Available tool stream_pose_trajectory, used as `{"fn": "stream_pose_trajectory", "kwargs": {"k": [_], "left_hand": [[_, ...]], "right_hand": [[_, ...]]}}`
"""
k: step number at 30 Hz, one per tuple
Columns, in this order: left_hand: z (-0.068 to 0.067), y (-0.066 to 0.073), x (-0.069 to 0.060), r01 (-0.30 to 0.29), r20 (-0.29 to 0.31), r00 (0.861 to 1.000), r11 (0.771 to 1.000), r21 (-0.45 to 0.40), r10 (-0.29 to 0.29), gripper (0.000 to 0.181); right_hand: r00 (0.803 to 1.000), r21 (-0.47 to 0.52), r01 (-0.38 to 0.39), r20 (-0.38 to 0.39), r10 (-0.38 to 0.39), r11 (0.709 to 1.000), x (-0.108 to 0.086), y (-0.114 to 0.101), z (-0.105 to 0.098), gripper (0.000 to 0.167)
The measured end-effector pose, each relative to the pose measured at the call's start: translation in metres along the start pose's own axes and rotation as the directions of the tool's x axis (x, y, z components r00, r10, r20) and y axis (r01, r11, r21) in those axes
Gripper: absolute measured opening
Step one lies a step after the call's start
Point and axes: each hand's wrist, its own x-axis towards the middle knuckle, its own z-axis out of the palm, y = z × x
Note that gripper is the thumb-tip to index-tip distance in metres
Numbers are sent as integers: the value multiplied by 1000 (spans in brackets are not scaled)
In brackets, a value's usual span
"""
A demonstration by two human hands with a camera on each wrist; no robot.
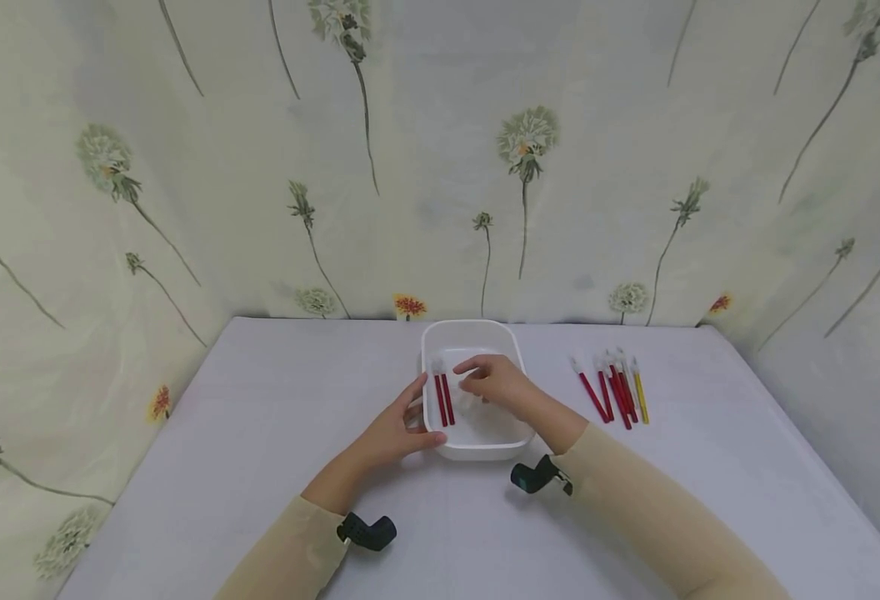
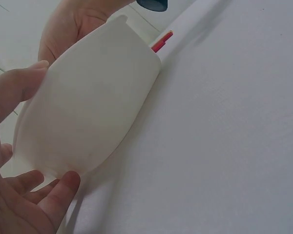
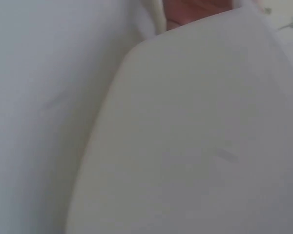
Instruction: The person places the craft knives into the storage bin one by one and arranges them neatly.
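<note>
A white tray [image 1: 482,452] stands on the table. My left hand [image 1: 395,429] holds it at its left side, the thumb on the near rim and the fingers along the wall; the left wrist view shows this hand [image 2: 29,195] against the tray [image 2: 88,102]. Inside, at the left, two red pens [image 1: 443,400] with clear upper ends lie side by side. My right hand [image 1: 503,387] is over the tray, to the right of these pens, with fingers loosely bent and no pen visible in them. The tray wall [image 3: 185,126] hides most of it in the right wrist view.
To the right of the tray lie several red pens [image 1: 620,392] in a loose group, with one yellow pen [image 1: 642,398] at its right edge. A curtain with a dandelion print [image 1: 425,167] hangs behind the white-covered table [image 1: 275,392].
</note>
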Motion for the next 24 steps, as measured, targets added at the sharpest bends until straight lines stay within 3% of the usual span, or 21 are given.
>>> {"fn": "stream_pose_trajectory", "kwargs": {"k": [9,17,24], "left_hand": [[0,-3,3,-13,8,1000,999,-30,13,105],[0,-4,3,-15,7,1000,1000,-21,15,107],[0,-4,3,-20,0,1000,1000,-19,20,106]], "right_hand": [[993,-79,114,42,-111,990,-23,-9,-33,31],[994,-93,112,21,-111,989,-38,-4,-55,32],[992,-109,106,-52,-112,988,-49,4,-72,33]]}}
